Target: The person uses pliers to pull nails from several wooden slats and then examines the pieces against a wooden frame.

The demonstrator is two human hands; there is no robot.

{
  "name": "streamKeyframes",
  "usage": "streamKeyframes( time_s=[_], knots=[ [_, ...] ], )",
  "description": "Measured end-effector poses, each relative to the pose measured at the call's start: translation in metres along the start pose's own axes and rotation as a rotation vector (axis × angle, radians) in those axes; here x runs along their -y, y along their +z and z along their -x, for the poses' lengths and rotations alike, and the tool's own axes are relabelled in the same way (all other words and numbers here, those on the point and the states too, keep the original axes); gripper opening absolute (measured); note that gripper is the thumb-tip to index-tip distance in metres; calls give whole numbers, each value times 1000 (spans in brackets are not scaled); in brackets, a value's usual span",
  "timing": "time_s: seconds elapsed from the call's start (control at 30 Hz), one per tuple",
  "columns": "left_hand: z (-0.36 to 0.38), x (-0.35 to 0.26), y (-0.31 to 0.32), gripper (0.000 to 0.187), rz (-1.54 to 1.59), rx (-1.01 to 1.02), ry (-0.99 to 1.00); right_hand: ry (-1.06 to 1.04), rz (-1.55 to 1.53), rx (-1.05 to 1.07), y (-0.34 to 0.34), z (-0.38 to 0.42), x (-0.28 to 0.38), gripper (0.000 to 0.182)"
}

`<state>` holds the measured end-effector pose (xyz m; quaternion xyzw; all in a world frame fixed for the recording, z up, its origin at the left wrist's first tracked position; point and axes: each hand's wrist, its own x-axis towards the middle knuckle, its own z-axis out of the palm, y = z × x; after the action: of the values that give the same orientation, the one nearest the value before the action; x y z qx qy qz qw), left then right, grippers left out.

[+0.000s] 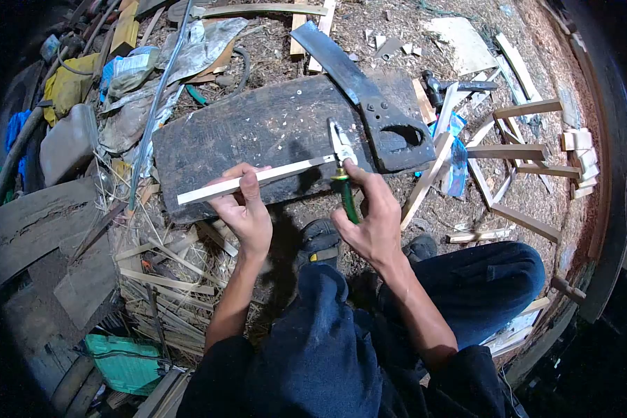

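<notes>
My left hand [242, 202] is closed around a thin pale wooden strip [279, 171], held slanting up to the right above a dark worn board [223, 132]. In my right hand [370, 216] is a pair of pliers [342, 150] with green and yellow handles, fingers wrapped round the grips. The pliers' metal jaws point away from me, and their pivot overlaps the strip's right end, where a small dark mark shows. A handsaw [369, 104] lies across the board's right side, its black handle toward me.
A hammer [435, 89] lies right of the board, beside a blue plastic packet [455, 167]. Farther right stands a frame of wooden strips [515, 152] near small stacked wood blocks [582, 161]. Left are rags [202, 49] and a metal rod [159, 97]. Loose sticks [174, 292] lie lower left.
</notes>
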<state>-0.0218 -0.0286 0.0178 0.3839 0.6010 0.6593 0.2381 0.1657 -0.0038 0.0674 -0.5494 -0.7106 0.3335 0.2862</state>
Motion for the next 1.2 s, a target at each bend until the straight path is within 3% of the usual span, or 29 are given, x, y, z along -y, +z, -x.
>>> streamKeyframes(
  time_s=[0.1,0.23,0.37,0.43,0.5,0.7,0.8,0.97,1.03,1.17,1.2],
  knots=[
    [-1,-1,0,38,-32,9,33,-62,-33,-72,6,6,-5,61],
    [-2,1,-2,36,-35,25,9,76,72,118,0,-1,-1,63],
    [-1,3,1,31,24,-5,28,-65,-37,-71,1,3,-6,63],
    [-1,2,-1,31,5,3,15,-89,-1,-67,3,2,-6,63],
    [-1,0,-1,31,-9,16,2,117,96,128,1,-2,-2,64],
    [-1,3,-1,36,-2,19,31,-45,0,-69,2,5,-4,62],
    [-2,5,-2,36,-62,35,32,85,129,133,1,1,-5,62],
    [-1,-1,1,36,-17,27,12,-70,-51,-42,0,3,-7,63],
    [-1,3,0,36,-29,24,27,39,91,153,2,1,-6,62],
    [-1,1,1,35,-50,13,55,14,45,51,-5,-7,0,62],
    [0,0,1,35,-55,13,50,-83,12,-56,-3,-5,-2,62]
  ],
)
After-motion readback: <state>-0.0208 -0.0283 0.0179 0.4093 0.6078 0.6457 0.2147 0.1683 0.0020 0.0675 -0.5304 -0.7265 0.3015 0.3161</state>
